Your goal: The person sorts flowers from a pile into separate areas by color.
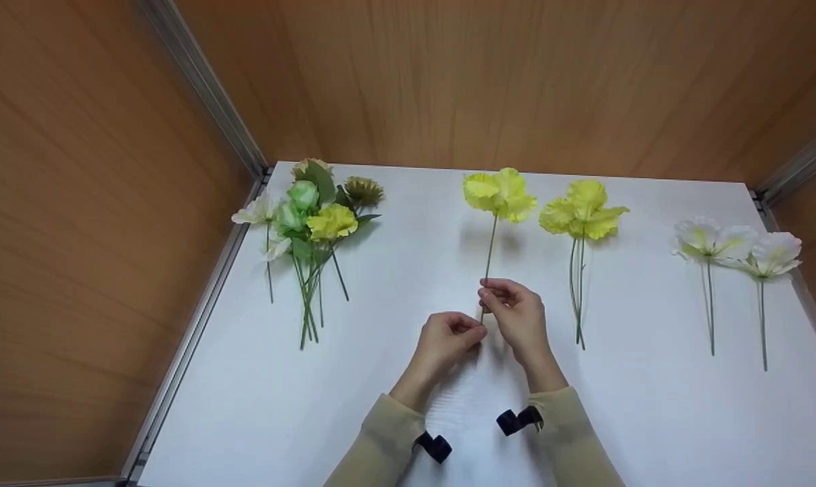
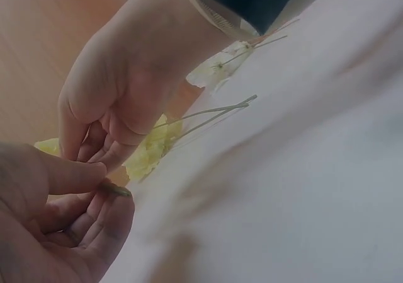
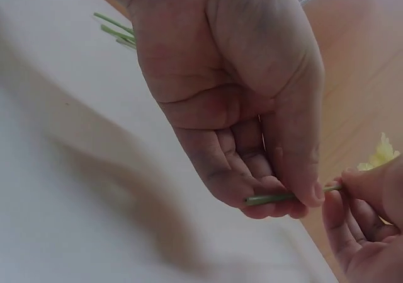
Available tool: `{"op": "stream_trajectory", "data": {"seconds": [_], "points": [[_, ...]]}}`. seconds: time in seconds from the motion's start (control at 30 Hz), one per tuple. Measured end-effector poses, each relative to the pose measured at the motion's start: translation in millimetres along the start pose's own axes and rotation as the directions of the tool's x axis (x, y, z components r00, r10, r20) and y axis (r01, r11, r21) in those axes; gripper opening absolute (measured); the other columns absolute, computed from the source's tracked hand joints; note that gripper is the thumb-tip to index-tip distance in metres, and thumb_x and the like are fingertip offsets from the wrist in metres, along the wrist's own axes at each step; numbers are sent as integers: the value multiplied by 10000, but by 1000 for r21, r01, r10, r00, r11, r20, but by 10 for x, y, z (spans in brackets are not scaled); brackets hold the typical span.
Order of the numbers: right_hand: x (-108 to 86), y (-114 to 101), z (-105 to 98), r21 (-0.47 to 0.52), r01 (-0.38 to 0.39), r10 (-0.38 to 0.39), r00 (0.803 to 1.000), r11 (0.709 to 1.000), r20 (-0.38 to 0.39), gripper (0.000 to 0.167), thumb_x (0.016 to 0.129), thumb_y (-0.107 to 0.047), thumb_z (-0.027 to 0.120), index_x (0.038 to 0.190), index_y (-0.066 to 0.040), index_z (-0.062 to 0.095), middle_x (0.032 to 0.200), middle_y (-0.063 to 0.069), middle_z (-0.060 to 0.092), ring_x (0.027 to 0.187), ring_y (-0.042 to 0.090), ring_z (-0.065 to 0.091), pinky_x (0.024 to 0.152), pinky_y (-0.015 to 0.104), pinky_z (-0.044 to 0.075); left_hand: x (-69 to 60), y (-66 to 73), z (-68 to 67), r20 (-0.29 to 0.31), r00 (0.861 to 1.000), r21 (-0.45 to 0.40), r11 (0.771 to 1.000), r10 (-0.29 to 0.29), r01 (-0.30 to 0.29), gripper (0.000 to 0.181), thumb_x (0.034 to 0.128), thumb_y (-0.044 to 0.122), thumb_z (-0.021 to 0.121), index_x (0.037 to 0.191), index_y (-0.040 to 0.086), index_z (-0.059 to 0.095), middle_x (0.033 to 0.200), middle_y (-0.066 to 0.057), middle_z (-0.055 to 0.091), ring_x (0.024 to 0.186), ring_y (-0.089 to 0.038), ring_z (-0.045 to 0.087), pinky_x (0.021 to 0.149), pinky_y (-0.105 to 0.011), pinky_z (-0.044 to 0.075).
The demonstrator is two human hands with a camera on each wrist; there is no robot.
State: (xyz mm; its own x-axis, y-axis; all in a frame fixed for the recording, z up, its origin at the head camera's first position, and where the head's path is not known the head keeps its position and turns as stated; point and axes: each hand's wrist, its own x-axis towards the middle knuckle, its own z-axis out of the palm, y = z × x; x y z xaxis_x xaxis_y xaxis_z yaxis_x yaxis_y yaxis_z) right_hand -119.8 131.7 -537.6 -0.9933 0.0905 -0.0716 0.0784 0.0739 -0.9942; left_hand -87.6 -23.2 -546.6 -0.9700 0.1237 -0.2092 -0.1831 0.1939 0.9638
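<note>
A yellow flower [image 1: 499,195] is held up above the white table by its thin green stem [image 1: 491,250]. The left hand [image 1: 448,340] pinches the stem's lower end between thumb and fingers. Just above it the right hand [image 1: 518,318] pinches the same stem. In the left wrist view the cut end of the stem [image 2: 119,190] lies on the left hand's [image 2: 63,213] fingers, and the right hand [image 2: 119,87] is beyond. The right wrist view shows the stem end [image 3: 267,199] across the left hand's [image 3: 233,94] fingertips, beside the right hand [image 3: 371,213].
Right of the hands lie yellow flowers [image 1: 583,211] with crossed stems. Two groups of white flowers [image 1: 773,253] lie at the far right. A mixed bunch [image 1: 303,220] of green, yellow, white and brownish flowers lies at the back left. Wooden panels [image 1: 448,81] stand behind and beside the table.
</note>
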Motion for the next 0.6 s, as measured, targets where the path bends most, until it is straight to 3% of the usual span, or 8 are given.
{"op": "stream_trajectory", "data": {"seconds": [0.13,0.23,0.37,0.6], "points": [[40,-11,-61,-19,-4,4,1000,1000,-6,238,1014,-29,777,1240,46,770,1129,210,782,911,169,747,807,243,633,10,-15,-73,22,999,21,1000,-23,23,93,967,151,837,942,62,825,818,-14,765,742,-169,722,660,-239,580],[86,-5,-141,-72,-9,7,1000,997,-21,245,1026,-43,767,1254,44,768,1124,200,784,910,165,743,802,231,631,28,0,-194,-7,999,24,999,-44,44,115,960,174,849,946,62,824,837,-44,769,782,-247,757,686,-281,607],[165,39,-303,-199,-22,10,998,980,-60,248,1043,-60,747,1272,35,764,1115,175,785,916,169,739,781,191,616,66,7,-468,-53,996,10,997,-76,77,130,967,177,836,973,49,813,881,-83,767,835,-290,773,746,-330,640],[316,143,-550,-396,-55,6,992,916,-124,228,1057,-81,721,1254,17,779,1099,180,778,939,245,736,702,133,562,126,-42,-1000,-180,978,6,994,-102,105,162,1000,169,789,1051,15,802,962,-127,769,846,-225,755,812,-377,658]]}}
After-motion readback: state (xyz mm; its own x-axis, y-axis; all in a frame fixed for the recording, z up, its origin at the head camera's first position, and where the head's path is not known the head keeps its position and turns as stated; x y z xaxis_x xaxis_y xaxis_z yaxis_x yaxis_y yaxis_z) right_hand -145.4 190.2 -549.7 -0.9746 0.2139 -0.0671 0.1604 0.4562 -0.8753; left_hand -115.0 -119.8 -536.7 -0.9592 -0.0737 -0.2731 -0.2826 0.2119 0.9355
